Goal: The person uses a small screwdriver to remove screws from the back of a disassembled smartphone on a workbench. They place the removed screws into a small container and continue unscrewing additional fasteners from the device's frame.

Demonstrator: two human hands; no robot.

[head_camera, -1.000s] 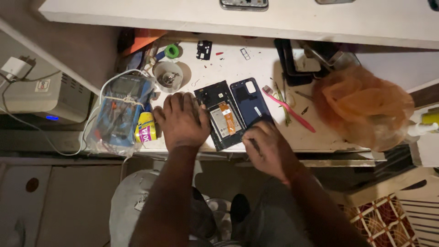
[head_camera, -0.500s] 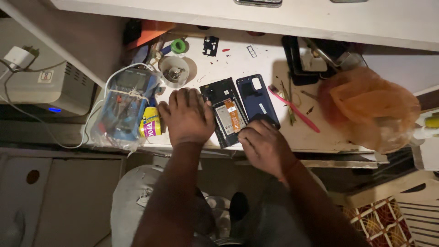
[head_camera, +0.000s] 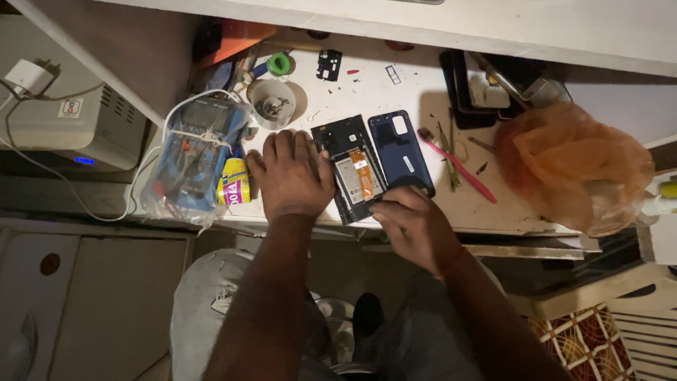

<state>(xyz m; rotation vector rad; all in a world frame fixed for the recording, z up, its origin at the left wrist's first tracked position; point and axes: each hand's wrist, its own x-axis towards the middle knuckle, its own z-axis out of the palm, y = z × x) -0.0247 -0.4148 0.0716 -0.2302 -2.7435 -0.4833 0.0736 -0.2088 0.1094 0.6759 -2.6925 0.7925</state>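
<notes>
right hand (head_camera: 412, 226) now lower on opened phone (head_camera: 350, 169)

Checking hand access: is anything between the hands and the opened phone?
Nothing visible. The left hand lies flat against the opened phone on its left edge; the right hand is at its lower end, beside the blue back cover.

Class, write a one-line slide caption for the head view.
Left hand rests flat beside an opened phone; right hand works at its lower edge, dark blue back cover alongside.
</notes>
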